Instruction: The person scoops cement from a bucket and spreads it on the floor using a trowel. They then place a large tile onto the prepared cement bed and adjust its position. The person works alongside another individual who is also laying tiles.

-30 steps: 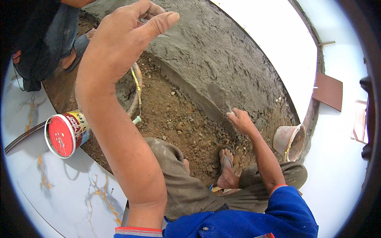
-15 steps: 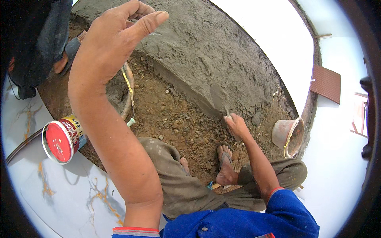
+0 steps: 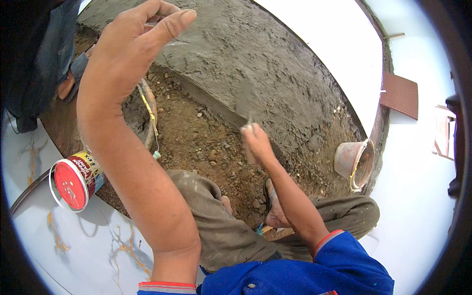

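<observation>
My right hand (image 3: 255,142) is wrapped round the handle of a trowel (image 3: 244,101). Its grey blade, smeared by motion, lies against the edge of the wet mortar bed (image 3: 221,59). Below that edge runs a strip of bare soil and gravel (image 3: 191,132). My left hand (image 3: 135,39) hangs raised at the upper left, close to the camera. Its fingers are loosely bent with the thumb held apart, and nothing shows in them.
A red-lidded paint bucket (image 3: 71,184) lies tipped on marbled tiles (image 3: 98,246) at left. Behind my left forearm is a round rubbery rim (image 3: 150,113) with yellow cord. A dirty pail (image 3: 346,157) lies at right. Another person's leg (image 3: 37,64) stands at upper left.
My right hand has swept the trowel leftward and farther away along the mortar's edge. My left hand keeps its raised pose, and the whole view has shifted slightly.
</observation>
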The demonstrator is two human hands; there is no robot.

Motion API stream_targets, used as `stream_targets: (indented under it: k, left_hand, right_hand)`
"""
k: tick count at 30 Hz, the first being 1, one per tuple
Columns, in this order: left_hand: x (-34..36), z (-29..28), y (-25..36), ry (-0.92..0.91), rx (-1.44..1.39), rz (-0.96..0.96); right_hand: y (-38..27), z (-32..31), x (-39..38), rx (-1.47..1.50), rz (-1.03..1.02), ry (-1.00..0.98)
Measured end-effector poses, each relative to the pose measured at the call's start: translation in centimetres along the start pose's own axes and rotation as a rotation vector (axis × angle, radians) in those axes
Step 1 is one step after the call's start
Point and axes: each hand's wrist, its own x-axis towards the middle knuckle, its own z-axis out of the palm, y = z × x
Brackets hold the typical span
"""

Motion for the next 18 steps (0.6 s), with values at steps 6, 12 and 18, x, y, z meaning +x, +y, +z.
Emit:
stream_targets:
  k: [6, 12, 18]
  left_hand:
    - [0.8, 1.0, 0.6, 0.013, 0.012, 0.022]
    - [1.2, 0.9, 0.8, 0.025, -0.041, 0.024]
    - [-0.2, -1.0, 0.5, 0.191, -0.078, 0.003]
  right_hand:
    - [1.1, 3.1, 0.3, -0.070, -0.035, 0.025]
    - [5.6, -3.6, -8.6, 0.032, 0.332, 0.339]
    - [-1.2, 3.6, -4.1, 0.670, 0.179, 0.103]
